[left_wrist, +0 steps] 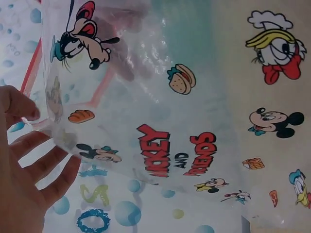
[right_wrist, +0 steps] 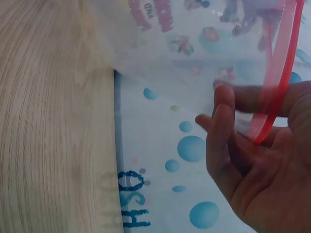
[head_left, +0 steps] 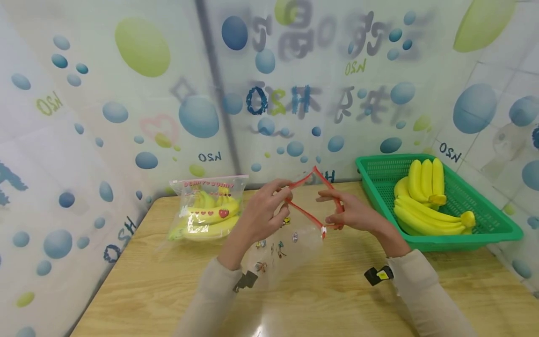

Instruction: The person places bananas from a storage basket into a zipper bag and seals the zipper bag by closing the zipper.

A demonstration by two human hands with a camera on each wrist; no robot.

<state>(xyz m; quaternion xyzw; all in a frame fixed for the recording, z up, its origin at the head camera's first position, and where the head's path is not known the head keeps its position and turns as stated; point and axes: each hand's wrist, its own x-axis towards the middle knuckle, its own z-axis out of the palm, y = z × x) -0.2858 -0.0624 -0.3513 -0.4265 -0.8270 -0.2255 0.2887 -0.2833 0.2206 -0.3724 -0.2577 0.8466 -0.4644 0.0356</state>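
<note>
A clear zip bag (head_left: 309, 217) with a red rim and cartoon prints hangs above the table, its mouth spread into a diamond. My left hand (head_left: 267, 213) pinches the rim's left side; the left wrist view shows the other fingers spread beside the printed plastic (left_wrist: 209, 111). On the opposite side my right hand (head_left: 355, 213) holds the red rim (right_wrist: 282, 73) between thumb and curled fingers. A white slider (head_left: 323, 230) sits at the rim's near corner. No contents show inside this bag.
A filled clear bag of bananas (head_left: 210, 217) stands at the table's back left. At the right, a green basket (head_left: 463, 242) holds several yellow bananas (head_left: 425, 222). A patterned curtain (head_left: 269, 154) rises behind the wooden table (head_left: 320, 299).
</note>
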